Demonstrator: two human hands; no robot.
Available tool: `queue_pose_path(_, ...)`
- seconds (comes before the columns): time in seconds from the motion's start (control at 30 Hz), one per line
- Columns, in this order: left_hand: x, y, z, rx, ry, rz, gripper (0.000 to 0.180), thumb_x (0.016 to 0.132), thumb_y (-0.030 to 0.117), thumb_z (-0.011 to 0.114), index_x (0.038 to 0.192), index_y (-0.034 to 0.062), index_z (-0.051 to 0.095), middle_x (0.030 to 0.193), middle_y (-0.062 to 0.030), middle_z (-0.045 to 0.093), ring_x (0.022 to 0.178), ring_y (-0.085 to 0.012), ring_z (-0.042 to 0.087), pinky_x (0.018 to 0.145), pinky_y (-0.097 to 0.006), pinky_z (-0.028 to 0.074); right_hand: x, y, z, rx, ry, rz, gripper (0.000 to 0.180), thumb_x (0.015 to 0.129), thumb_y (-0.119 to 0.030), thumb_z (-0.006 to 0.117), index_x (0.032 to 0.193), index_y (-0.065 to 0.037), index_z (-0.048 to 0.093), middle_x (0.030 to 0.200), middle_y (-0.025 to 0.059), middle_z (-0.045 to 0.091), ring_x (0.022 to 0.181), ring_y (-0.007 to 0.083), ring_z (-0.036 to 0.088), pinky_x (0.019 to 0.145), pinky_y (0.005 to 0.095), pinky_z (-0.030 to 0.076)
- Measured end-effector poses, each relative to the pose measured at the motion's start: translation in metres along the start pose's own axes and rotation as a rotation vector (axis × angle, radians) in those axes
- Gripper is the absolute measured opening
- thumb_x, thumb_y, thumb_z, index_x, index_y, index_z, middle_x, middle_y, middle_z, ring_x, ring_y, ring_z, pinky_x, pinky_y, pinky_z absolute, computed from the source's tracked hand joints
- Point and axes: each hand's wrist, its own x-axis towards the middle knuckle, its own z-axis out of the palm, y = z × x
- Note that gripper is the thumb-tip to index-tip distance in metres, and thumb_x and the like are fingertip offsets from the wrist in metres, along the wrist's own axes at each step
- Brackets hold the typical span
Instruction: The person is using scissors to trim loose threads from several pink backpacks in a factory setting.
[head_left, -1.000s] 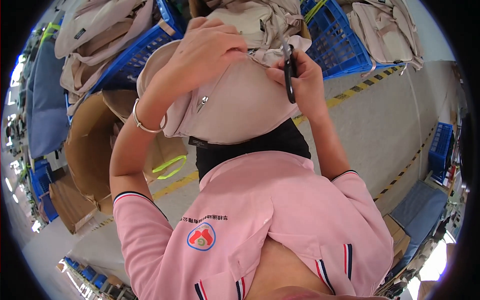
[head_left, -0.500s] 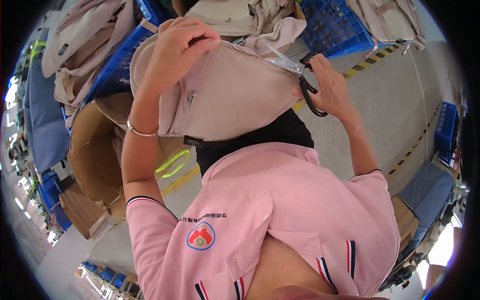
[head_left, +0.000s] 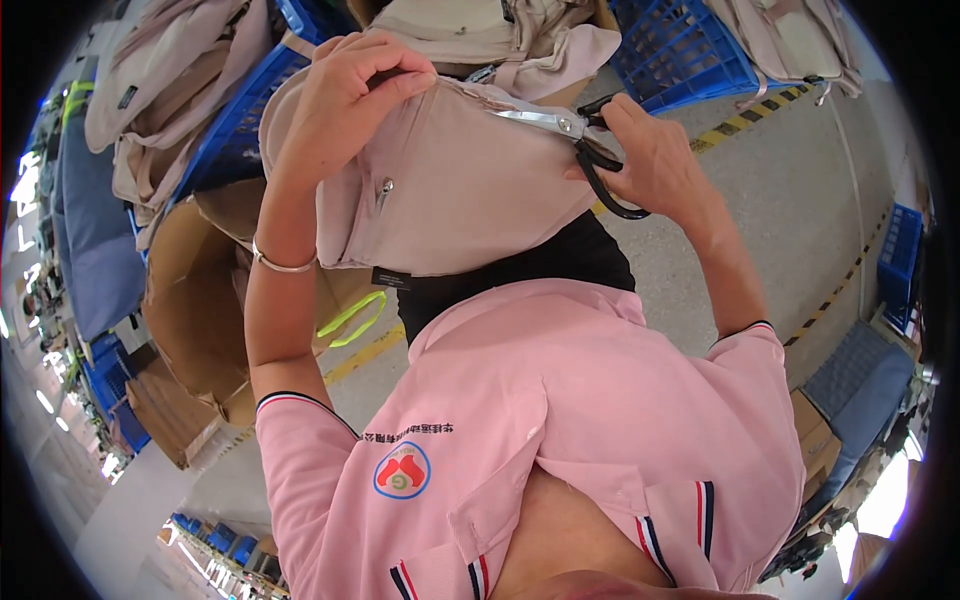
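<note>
A beige fabric bag (head_left: 470, 190) hangs in front of me, with a zipper pull on its left part and a small black label at its lower edge. My left hand (head_left: 355, 95) pinches the bag's upper edge. In my right hand (head_left: 650, 155) is a pair of scissors (head_left: 565, 125) with black handles, fingers through the loops. The silver blades point left and lie along the bag's upper right edge, nearly together. Whether a thread or fabric is between them cannot be made out.
More beige bags (head_left: 480, 30) lie piled beyond my hands. Others fill a blue crate (head_left: 215, 125) at the left. Another blue crate (head_left: 685, 55) stands at the far right. An open cardboard box (head_left: 195, 310) is by my left arm. Yellow-black tape (head_left: 750, 120) marks the floor.
The scissors in my right hand have moved left along the bag's upper edge, and the blades now appear closer together. My left hand keeps its pinch in nearly the same place.
</note>
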Motion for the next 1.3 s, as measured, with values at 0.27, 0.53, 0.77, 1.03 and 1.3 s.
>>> queue_pose_path(0.27,-0.003,-0.007,0.0,-0.059,-0.035,-0.051,0.012,0.089,0.013,0.067,0.088,0.0016,0.069,0.085,-0.0002,0.065,0.083,-0.0151,0.056,0.088,-0.029,0.039,-0.008,-0.004,0.013,-0.011,0.029,0.016,0.049,0.074,-0.04,0.083,0.088,-0.003,0.055,0.083,0.0108,0.057,0.071,0.0325,0.063,0.055,0.0396,0.05)
queue_pose_path(0.53,-0.004,0.005,-0.001,-0.054,-0.032,-0.055,0.01,0.088,0.013,0.067,0.088,0.0041,0.069,0.086,0.0009,0.065,0.088,-0.0147,0.056,0.095,-0.029,0.036,0.005,-0.021,0.0,-0.107,0.06,-0.023,0.053,0.077,-0.046,0.08,0.087,-0.002,0.052,0.081,0.013,0.057,0.065,0.0344,0.062,0.054,0.042,0.05)
queue_pose_path(0.77,-0.002,0.007,-0.001,-0.073,-0.06,-0.075,0.009,0.089,0.014,0.066,0.089,0.005,0.069,0.085,0.0016,0.064,0.09,-0.0146,0.054,0.096,-0.03,0.035,-0.001,-0.023,0.007,-0.049,-0.04,0.077,0.053,0.079,-0.045,0.078,0.087,-0.001,0.05,0.081,0.0157,0.057,0.066,0.0367,0.062,0.054,0.0433,0.05)
queue_pose_path(1.03,-0.001,0.001,0.004,-0.128,-0.039,-0.018,0.009,0.088,0.016,0.067,0.088,0.0081,0.071,0.082,-0.0017,0.067,0.082,-0.0164,0.061,0.098,-0.033,0.032,-0.007,-0.013,0.012,-0.068,0.02,0.056,0.054,0.08,-0.049,0.077,0.087,-0.002,0.051,0.083,0.0131,0.058,0.066,0.0361,0.062,0.055,0.0419,0.049)
queue_pose_path(1.3,0.001,0.009,0.006,-0.13,-0.049,0.029,0.008,0.088,0.013,0.068,0.09,0.0048,0.07,0.084,-0.0008,0.065,0.082,-0.0137,0.056,0.095,-0.03,0.037,0.008,-0.028,-0.01,0.013,-0.067,0.054,0.061,0.077,-0.056,0.076,0.086,-0.001,0.051,0.084,0.0151,0.059,0.074,0.0384,0.061,0.06,0.0442,0.047)
